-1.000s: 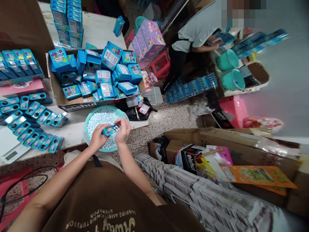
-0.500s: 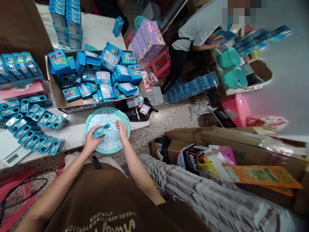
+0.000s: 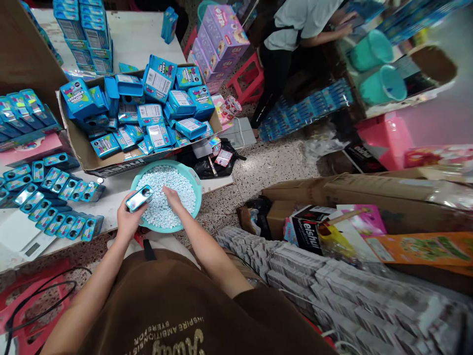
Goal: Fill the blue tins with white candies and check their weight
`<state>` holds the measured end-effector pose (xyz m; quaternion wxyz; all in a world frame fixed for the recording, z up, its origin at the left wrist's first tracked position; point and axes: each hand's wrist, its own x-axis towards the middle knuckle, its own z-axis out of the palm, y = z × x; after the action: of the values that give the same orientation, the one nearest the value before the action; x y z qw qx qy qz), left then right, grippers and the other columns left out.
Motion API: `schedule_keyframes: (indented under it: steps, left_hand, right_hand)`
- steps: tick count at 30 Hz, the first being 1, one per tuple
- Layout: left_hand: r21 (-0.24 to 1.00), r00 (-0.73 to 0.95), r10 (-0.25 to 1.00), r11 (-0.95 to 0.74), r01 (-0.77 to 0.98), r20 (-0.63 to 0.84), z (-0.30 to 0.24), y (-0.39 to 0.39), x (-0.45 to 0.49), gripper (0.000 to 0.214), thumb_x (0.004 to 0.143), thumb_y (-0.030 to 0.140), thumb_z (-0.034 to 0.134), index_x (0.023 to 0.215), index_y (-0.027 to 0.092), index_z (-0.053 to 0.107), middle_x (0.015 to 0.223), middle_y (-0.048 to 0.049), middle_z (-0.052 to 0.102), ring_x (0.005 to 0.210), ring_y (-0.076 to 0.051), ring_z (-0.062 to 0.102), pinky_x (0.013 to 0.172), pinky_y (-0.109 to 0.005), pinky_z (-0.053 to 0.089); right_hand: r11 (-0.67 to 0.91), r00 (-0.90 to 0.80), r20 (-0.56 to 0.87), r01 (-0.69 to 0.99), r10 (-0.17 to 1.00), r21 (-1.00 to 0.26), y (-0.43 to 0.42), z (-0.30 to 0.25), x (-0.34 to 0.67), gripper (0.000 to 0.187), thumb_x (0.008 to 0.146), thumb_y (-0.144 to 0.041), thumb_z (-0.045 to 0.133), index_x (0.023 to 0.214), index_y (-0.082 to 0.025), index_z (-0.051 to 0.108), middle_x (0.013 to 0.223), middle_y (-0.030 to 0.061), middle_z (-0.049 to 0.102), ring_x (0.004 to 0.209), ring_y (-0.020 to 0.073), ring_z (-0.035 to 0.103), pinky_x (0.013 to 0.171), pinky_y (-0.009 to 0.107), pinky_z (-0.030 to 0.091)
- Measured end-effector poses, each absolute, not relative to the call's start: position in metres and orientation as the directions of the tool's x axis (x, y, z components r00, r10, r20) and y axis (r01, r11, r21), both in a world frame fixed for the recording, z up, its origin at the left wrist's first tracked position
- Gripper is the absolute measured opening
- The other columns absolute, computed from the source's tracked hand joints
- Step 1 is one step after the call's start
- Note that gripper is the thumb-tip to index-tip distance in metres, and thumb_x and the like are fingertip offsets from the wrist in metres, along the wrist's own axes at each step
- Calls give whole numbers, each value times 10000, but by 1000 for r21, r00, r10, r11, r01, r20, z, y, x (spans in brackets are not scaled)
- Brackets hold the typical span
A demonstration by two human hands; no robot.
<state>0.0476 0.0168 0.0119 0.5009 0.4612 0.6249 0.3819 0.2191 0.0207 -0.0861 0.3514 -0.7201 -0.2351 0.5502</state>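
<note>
My left hand (image 3: 127, 222) is shut on a small blue tin (image 3: 139, 198), whose shiny face tilts up over the edge of a teal plastic basin (image 3: 194, 197). The basin is heaped with pale blue mints (image 3: 158, 187). My right hand (image 3: 172, 198) rests with its fingertips in the mints and holds nothing I can see. Several filled blue tins (image 3: 55, 197) lie in rows on the white table (image 3: 111, 207) left of the basin.
A cardboard box (image 3: 83, 143) of blue candy boxes stands behind the basin. Beyond are stacked blue cartons (image 3: 83, 29), with a digital scale (image 3: 27, 241) at left. Grey packaging stacks (image 3: 332, 286) and cartons lie right. A co-worker (image 3: 306, 24) works far right.
Both hands have parted since the earliest frame. The left hand has carried the tin leftward toward the basin's edge, and the right hand has moved into the mints. The view has shifted slightly.
</note>
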Motion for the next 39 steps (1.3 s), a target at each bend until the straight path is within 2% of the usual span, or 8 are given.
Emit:
schedule_keyframes:
  steps: [4,6,9,13,18,22,30,39]
  left_hand:
    - [940,-48,963,268,212,-264,10,16,48,539,618,369,754,1096,175,596,1062,-80,668,976,-220,637,883,-356,510]
    - [936,-27,966,256,240,-257,9,14,48,522,625,365,749,1090,181,599,1067,-75,666,991,-221,632,891,-355,505]
    - [932,40,975,196,304,-218,9,11,48,468,659,361,723,1081,194,608,1082,-69,656,1022,-225,617,925,-368,483]
    - [919,200,972,36,393,-124,13,7,53,370,711,290,668,1070,218,620,1102,-58,638,1053,-219,593,948,-365,457]
    - [911,351,935,-99,401,-53,20,6,63,349,724,188,616,1071,226,622,1105,-53,635,1052,-208,581,949,-362,442]
    - [925,323,941,-30,379,-102,20,7,68,362,710,214,646,1072,220,616,1098,-57,638,1032,-214,593,926,-363,453]
    - [917,291,950,-15,399,-111,20,9,70,374,699,198,648,1071,222,620,1087,-53,644,1019,-216,597,912,-360,460]
    - [928,277,954,4,373,-115,20,15,79,382,676,168,664,1054,215,636,1064,-52,655,1004,-217,607,896,-354,476]
  right_hand:
    - [-541,86,-764,-656,639,-527,25,-62,230,321,823,-506,473,757,-198,532,587,-33,547,463,104,463,430,211,385]
    - [-443,11,-743,-797,669,-410,25,-44,234,267,835,-448,482,725,-204,487,559,-53,505,409,78,385,360,179,295]
    - [-323,-2,-686,-883,728,-341,25,-16,236,198,847,-373,481,738,-208,460,618,-43,529,442,69,400,347,159,273]
    - [-224,78,-644,-900,761,-374,26,16,233,181,866,-343,440,738,-216,448,650,-34,540,491,75,441,379,164,319]
    - [-115,278,-582,-829,764,-547,31,40,223,261,861,-400,440,677,-214,429,592,-39,499,466,80,435,430,204,382]
    - [-96,358,-504,-735,786,-671,31,48,216,308,839,-444,477,641,-216,419,545,-42,472,460,88,454,460,228,413]
    - [-91,445,-460,-636,768,-767,32,55,203,395,812,-545,503,611,-213,434,478,-60,435,488,97,501,564,252,465]
    - [-43,547,-433,-585,717,-810,37,64,202,445,782,-592,520,587,-208,404,442,-87,378,411,60,400,459,209,365]
